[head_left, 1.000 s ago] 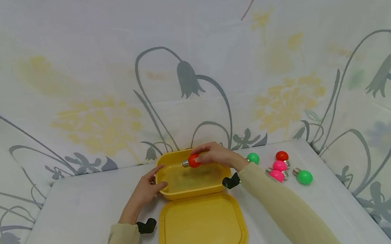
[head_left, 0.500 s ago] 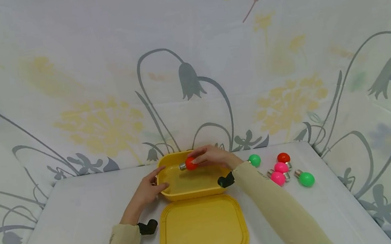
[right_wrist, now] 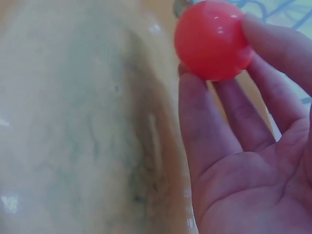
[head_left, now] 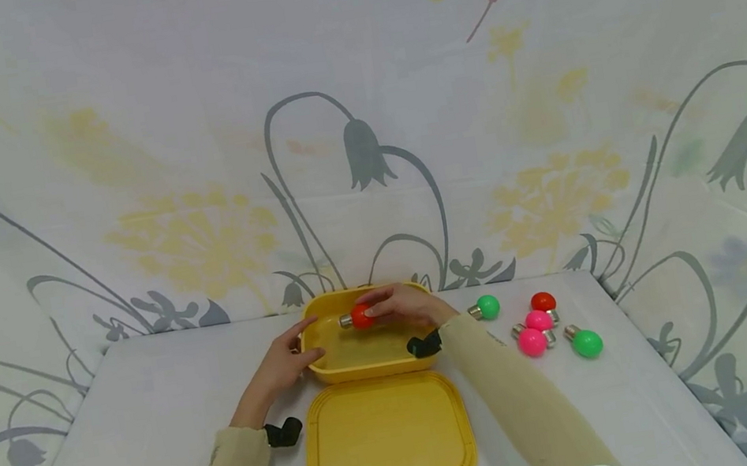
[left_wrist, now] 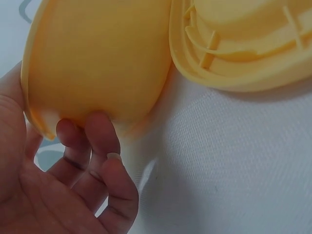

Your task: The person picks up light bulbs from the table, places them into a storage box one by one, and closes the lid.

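Observation:
Pinched between thumb and fingers of my right hand [head_left: 404,305] is a red light bulb [head_left: 360,316], its metal base pointing left. The bulb is over the inside of a yellow plastic box [head_left: 371,370] in the head view. In the right wrist view the fingertips surround the round red bulb [right_wrist: 214,41], while its base is mostly hidden. My left hand [head_left: 282,363] grips the left end of the box. The left wrist view shows curled fingers [left_wrist: 105,141] against the outer wall of the yellow box [left_wrist: 97,58].
A yellow lid [head_left: 388,439] lies flat in front of the box. To the right are green bulbs [head_left: 587,344], pink bulbs [head_left: 532,342] and another red bulb [head_left: 543,301] on the white tablecloth [head_left: 177,420]. A flower-patterned curtain [head_left: 201,130] stands behind.
My right hand has moved slightly left and down over the box with the red light bulb. The left hand keeps its grip on the box end.

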A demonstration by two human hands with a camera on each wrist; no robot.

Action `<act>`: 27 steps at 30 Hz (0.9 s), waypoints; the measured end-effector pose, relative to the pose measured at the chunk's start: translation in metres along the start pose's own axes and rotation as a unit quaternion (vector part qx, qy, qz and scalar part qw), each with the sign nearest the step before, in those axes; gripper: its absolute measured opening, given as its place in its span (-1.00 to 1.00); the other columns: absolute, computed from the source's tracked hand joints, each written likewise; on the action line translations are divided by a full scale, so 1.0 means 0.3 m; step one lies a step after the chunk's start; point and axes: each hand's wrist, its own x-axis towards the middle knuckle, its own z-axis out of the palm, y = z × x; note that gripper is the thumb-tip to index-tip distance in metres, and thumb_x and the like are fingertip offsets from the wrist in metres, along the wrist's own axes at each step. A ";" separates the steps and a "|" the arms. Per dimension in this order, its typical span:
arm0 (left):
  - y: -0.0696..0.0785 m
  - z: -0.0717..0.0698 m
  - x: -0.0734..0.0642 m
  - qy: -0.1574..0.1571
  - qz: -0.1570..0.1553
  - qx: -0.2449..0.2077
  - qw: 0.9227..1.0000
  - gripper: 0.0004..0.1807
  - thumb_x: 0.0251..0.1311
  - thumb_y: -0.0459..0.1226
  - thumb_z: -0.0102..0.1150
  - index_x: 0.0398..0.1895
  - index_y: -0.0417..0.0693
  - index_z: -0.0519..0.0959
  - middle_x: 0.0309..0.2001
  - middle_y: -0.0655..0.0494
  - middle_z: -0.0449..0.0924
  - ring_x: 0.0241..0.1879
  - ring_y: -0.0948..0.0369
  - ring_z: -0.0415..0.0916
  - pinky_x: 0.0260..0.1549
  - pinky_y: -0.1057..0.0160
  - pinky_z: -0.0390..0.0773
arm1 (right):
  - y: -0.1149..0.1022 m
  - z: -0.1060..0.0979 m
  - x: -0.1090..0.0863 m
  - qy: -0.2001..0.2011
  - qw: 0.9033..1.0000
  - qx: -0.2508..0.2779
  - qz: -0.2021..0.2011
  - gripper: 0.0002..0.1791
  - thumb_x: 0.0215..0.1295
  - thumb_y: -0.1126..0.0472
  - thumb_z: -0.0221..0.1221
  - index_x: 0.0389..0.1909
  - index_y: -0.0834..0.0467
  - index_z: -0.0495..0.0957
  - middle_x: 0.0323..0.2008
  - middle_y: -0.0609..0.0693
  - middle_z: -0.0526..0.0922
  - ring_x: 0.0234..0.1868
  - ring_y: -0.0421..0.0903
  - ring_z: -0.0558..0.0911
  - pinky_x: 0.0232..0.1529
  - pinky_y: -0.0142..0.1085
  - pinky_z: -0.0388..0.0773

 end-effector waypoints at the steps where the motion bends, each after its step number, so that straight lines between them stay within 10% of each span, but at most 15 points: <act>1: -0.001 0.000 -0.001 0.000 0.000 0.002 1.000 -0.30 0.25 -0.26 0.31 0.47 0.07 0.33 -0.36 -0.06 0.37 -0.49 0.12 0.34 -0.50 0.26 0.42 | 0.003 0.001 0.001 0.000 1.000 0.002 -0.001 -0.57 0.36 0.36 0.19 0.23 0.34 0.50 0.14 0.17 0.57 0.05 0.01 0.62 0.11 -0.17 0.53; 27: -0.008 0.009 0.002 0.011 -0.004 -0.012 1.000 -0.31 0.25 -0.28 0.27 0.46 0.07 0.34 -0.38 -0.04 0.30 -0.48 0.12 0.28 -0.50 0.27 0.34 | 0.019 0.006 -0.013 0.018 0.997 -0.081 -0.005 -0.58 0.30 0.30 0.26 0.18 0.29 0.56 0.08 0.11 0.62 -0.05 -0.04 0.61 0.06 -0.22 0.54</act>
